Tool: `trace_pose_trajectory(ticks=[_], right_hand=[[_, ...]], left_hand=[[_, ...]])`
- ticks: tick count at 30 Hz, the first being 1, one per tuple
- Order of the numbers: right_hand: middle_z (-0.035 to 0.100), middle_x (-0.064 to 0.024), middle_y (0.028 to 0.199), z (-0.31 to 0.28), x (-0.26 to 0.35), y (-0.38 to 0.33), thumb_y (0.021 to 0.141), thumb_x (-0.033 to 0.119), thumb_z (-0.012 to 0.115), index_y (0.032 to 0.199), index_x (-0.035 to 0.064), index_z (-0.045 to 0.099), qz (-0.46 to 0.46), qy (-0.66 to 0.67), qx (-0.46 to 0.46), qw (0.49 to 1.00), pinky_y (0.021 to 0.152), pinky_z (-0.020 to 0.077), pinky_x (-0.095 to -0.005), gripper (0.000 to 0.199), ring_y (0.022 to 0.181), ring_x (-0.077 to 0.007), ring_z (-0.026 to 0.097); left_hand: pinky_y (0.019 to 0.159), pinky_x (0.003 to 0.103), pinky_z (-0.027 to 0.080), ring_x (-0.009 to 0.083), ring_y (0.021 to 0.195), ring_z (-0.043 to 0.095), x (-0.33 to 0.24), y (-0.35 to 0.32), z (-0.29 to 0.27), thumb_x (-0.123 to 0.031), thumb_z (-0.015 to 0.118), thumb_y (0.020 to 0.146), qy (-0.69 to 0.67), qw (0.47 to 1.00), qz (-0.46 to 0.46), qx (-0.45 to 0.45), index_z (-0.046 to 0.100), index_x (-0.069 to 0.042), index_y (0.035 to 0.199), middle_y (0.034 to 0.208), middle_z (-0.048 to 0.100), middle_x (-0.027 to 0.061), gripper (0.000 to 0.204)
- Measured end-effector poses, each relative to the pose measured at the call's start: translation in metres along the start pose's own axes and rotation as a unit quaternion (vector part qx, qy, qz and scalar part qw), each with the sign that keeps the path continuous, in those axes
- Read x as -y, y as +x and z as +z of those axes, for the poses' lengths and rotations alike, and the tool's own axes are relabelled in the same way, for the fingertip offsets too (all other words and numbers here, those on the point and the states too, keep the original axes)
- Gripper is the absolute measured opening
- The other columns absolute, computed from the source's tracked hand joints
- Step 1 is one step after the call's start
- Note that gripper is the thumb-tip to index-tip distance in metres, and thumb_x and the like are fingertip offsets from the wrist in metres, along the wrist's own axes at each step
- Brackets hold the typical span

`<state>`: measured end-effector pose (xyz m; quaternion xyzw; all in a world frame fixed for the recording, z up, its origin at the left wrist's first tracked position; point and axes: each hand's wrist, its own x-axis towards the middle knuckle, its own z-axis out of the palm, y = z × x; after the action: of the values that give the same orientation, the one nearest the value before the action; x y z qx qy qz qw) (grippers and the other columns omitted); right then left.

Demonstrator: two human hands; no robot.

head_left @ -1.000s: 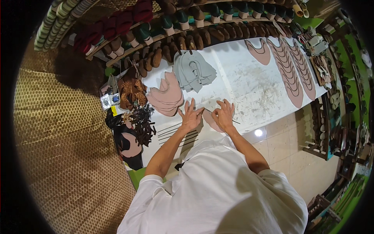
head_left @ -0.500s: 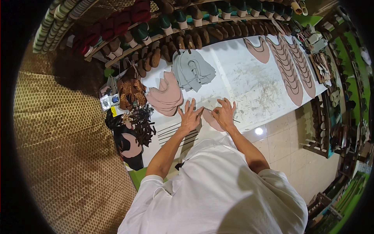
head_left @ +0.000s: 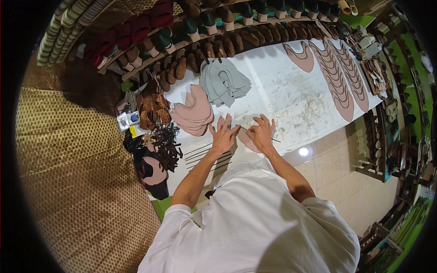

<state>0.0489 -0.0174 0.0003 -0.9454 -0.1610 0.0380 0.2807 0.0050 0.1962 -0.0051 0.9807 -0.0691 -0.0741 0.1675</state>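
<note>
A pink shoe-upper piece (head_left: 246,142) lies on the white table near its front edge, partly covered by my right hand. My left hand (head_left: 221,137) pinches the end of a thin dark strip between thumb and forefinger at the piece's far edge, its other fingers spread. My right hand (head_left: 262,135) pinches the same thin dark strip (head_left: 276,140) close by, and its tail sticks out past the hand on the right. More dark strips (head_left: 195,154) lie in a row on the table beside my left forearm. The fingertips hide where strip and piece meet.
Left of my hands lie stacked pink pieces (head_left: 193,113) and grey pieces (head_left: 224,82). Pink pieces with dark edging (head_left: 334,82) overlap in rows at the right. Shoes on racks (head_left: 227,27) line the back. Dark scraps (head_left: 166,148) cover the table's left end.
Both hands stay in almost the same place, still pinching the strip. The view has shifted very slightly.
</note>
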Motion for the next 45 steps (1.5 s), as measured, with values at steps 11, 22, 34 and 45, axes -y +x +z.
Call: trace_pose_trajectory(ticks=[11,22,34,45], right_hand=[[0.06,-0.006,0.141,0.001,0.005,-0.002,0.08,0.024,0.082,0.077,0.0134,0.082,0.016,0.016,0.002,1.0,0.121,0.0077,-0.0727,0.011,0.148,-0.036,0.036],[0.061,-0.0053,0.14,0.006,0.007,-0.004,0.082,0.028,0.08,0.078,0.0131,0.083,0.017,0.009,0.006,1.0,0.123,0.0069,-0.0697,0.015,0.146,-0.0339,0.038],[0.064,-0.0057,0.136,0.011,0.009,-0.005,0.083,0.03,0.079,0.077,0.0119,0.082,0.005,-0.02,-0.012,1.0,0.123,0.0075,-0.0683,0.019,0.143,-0.0325,0.042],[0.066,-0.0042,0.132,0.009,0.007,-0.01,0.08,0.026,0.082,0.078,0.0112,0.082,-0.002,-0.041,-0.021,0.999,0.123,0.0109,-0.0666,0.015,0.141,-0.0316,0.046]], left_hand=[[0.111,0.083,0.01,0.0407,0.158,0.014,-0.005,-0.001,0.0,-0.013,0.065,0.091,-0.021,1.0,-0.004,-0.017,0.066,-0.038,0.139,0.175,0.015,0.011,0.054],[0.113,0.081,0.009,0.0405,0.158,0.014,-0.008,0.0,-0.011,-0.017,0.065,0.095,0.017,0.999,0.032,0.005,0.068,-0.038,0.135,0.175,0.016,0.0083,0.045],[0.113,0.082,0.008,0.042,0.158,0.015,-0.011,0.001,-0.011,-0.013,0.065,0.092,0.011,0.999,0.045,-0.001,0.067,-0.034,0.137,0.174,0.017,0.011,0.049],[0.111,0.083,0.005,0.0406,0.16,0.006,-0.015,-0.003,-0.008,-0.025,0.06,0.096,0.007,0.998,0.04,0.037,0.064,-0.037,0.14,0.176,0.008,0.0099,0.046]])
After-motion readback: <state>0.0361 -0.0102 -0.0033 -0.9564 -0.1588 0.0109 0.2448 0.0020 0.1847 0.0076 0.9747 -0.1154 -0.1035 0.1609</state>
